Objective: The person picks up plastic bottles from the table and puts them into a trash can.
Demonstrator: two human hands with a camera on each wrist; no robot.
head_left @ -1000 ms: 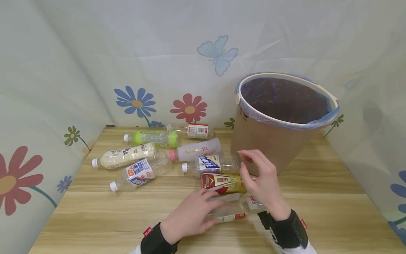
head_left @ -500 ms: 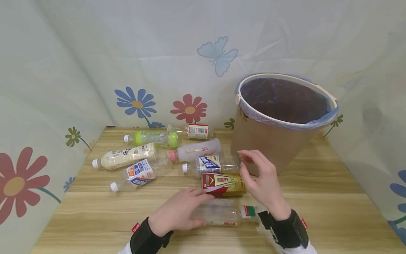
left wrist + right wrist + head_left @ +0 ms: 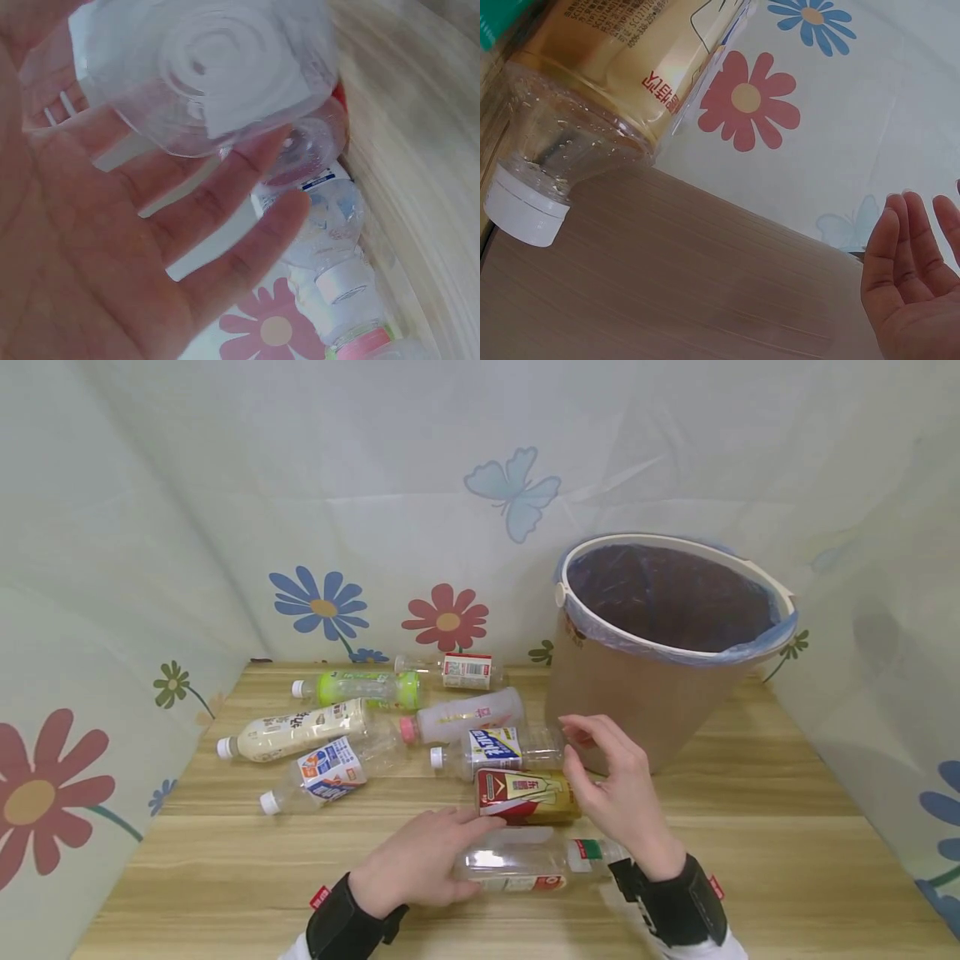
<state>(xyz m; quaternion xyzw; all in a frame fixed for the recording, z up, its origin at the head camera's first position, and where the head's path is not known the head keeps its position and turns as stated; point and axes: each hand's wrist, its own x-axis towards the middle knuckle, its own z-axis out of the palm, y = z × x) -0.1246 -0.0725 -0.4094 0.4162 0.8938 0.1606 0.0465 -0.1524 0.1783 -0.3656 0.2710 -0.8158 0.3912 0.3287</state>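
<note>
I see the left hand point(image 3: 416, 867) spread at the near clear bottle point(image 3: 517, 862), the right hand point(image 3: 618, 789) loosely parted near the gold bottle point(image 3: 525, 797); the bin point(image 3: 618, 693) crowds the worktop's point(image 3: 757, 818) far right.

Pale floral backdrop point(image 3: 360, 468) behind wood-grain tabletop point(image 3: 772, 802)

The near bottle point(image 3: 517, 860) is clear, glossy plastic, smooth and bright with reflections, its base moulded in rings. Beside it, the gold-labelled bottle point(image 3: 528, 795) wears a shiny printed film over clear plastic, with a smooth white plastic cap point(image 3: 526, 206). The pink-capped bottle point(image 3: 472, 714) looks frosted and translucent. At far right, the bin point(image 3: 622, 693) is matt brown under a thin, crinkled, glossy plastic liner point(image 3: 757, 647). The tabletop point(image 3: 750, 860) shows smooth wood grain; the backdrop point(image 3: 375, 485) looks like faintly creased cloth.
</note>
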